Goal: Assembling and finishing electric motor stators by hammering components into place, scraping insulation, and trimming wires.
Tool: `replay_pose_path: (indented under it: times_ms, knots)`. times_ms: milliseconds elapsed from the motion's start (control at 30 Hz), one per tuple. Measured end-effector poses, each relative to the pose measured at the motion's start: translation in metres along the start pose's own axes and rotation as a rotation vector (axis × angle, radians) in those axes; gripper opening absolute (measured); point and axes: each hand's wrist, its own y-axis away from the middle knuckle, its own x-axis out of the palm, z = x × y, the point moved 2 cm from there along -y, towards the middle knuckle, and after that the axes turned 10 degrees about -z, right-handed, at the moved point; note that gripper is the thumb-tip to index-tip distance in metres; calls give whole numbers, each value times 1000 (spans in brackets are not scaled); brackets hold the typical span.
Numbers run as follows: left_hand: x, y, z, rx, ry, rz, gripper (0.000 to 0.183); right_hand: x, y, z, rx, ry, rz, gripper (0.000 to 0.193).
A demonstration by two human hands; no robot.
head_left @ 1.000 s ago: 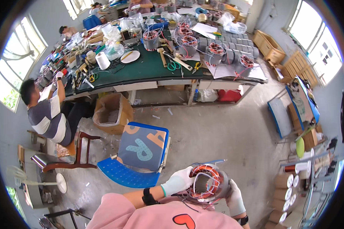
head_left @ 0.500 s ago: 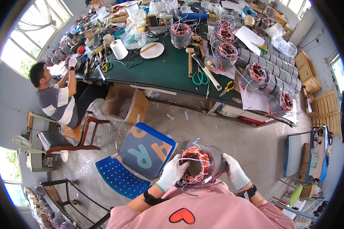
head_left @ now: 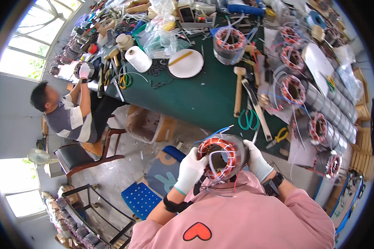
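Close to my body, both hands carry a motor stator (head_left: 239, 150). It is a grey metal cylinder with orange-red windings laced in white around its open end, which faces up and to the left. Loose blue, red and dark leads trail from it. My left hand (head_left: 192, 169), in a white glove, grips the winding end with its thumb by the bore. On the opposite side my right hand (head_left: 257, 161), also gloved, wraps the outer wall; some of its fingers are hidden behind the cylinder.
Ahead stands a green-topped workbench (head_left: 187, 101). Several stators (head_left: 293, 89), a mallet (head_left: 238, 89), green-handled scissors (head_left: 248, 119) and a white round plate (head_left: 185, 63) lie there. A seated co-worker (head_left: 72, 110) works at the left. Below is a blue dotted chair (head_left: 141, 200).
I have moved forward with the stator, and the bench now appears nearer. Both hands keep their hold on it. The co-worker stays seated with hands at the bench.
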Motion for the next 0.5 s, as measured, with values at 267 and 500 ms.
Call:
replay_pose_path:
  times_ms: [267, 500]
  knots:
    - [8, -147, -23, 9, -9, -96, 30, 102, -125, 74, -46, 15, 33, 39]
    - [-13, -206, -38, -101, -78, 137, 37, 115, -164, 78, -100, -41, -90, 37]
